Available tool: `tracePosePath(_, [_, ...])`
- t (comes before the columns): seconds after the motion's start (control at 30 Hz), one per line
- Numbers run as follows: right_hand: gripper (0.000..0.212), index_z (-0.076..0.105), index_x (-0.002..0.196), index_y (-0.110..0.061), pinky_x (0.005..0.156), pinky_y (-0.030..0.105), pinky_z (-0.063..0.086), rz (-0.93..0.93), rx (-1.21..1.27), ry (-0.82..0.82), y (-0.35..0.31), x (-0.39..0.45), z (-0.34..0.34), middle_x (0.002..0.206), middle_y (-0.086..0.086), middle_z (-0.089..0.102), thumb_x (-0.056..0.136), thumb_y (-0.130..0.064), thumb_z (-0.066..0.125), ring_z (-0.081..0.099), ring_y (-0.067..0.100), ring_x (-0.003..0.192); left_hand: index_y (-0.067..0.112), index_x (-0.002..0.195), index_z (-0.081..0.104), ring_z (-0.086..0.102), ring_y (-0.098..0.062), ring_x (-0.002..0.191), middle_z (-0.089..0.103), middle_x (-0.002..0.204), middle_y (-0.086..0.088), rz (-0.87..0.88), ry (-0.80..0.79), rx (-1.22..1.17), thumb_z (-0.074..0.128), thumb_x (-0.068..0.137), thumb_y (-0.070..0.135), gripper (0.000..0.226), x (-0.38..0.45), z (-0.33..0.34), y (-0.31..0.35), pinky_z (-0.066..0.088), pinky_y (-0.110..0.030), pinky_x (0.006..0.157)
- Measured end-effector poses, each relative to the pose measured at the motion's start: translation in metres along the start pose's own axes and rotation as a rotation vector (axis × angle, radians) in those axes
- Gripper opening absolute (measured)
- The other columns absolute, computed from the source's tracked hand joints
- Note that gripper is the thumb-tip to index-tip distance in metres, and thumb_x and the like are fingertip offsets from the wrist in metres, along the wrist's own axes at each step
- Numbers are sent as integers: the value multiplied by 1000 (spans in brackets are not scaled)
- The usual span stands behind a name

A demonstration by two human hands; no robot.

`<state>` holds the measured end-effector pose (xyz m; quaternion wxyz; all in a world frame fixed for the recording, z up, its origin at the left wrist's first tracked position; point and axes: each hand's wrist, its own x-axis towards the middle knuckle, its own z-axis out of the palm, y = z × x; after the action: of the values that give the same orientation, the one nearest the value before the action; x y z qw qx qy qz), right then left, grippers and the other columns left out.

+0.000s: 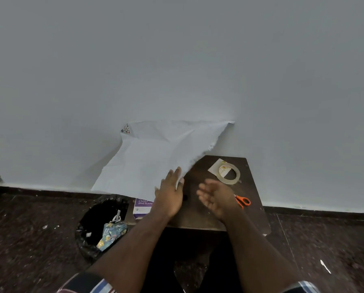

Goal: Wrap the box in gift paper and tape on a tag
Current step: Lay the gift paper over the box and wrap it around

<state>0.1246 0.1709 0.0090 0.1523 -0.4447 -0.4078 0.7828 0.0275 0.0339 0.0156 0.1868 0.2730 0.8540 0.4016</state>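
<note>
— Paper, thin and crumpled, is what has to be managed: the gift paper is laid white side up, draped from the surface up against the wall, and a small printed corner is turned over at its far left.

— How is it expected to behave?

— Light and floppy, it is judged; creases are already held in it, and its ragged right edge suggests it tears easily. It would best be taken by an edge or corner and kept flat under a palm.

— And the box?

— The box is seen at the left end of the surface, mostly covered by the sheet. It looks like stiff, light cardboard, easily squared up by its sides. "CHIEF" (last letter partly hidden) and "SPIKE GUARD" can be read on its purple panel.

— The grip of each hand?

— The left hand is laid with straight fingers on the paper's lower right edge; nothing is clasped. The right hand is held above the surface, palm up, fingers relaxed, empty.

— Other items?

— A tape roll rests on a pale card, possibly the tag; orange-handled scissors lie nearby. No writing is legible there.
</note>
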Motion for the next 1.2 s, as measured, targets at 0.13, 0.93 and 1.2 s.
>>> tracePosePath(0.13, [26, 57, 123, -7, 67, 32, 57, 62, -315, -44, 25, -8, 37, 103, 10, 69, 98, -9, 62, 67, 24, 83, 21, 155, 40, 46, -27, 138, 46, 156, -9, -95, 5, -149, 34, 110, 41, 50, -5, -7, 4, 24, -44, 123])
tracePosePath(0.93, [7, 62, 87, -12, 59, 50, 63, -65, -773, 11, 51, -9, 86, 97, 13, 71, 82, -16, 64, 73, 31, 82, 6, 145, 50, 49, -37, 135, 55, 144, -19, -317, 201, -184, 30, 91, 76, 90, -16, -27, -20, 41, -45, 112])
tracePosePath(1.2, [25, 70, 86, -12, 64, 50, 64, -85, -669, -13, 64, -4, 91, 85, 7, 76, 68, -29, 68, 75, 26, 76, 0, 138, 55, 52, -38, 130, 59, 139, -21, -352, 171, -198, 33, 106, 56, 69, -13, -36, -19, 39, -41, 111])
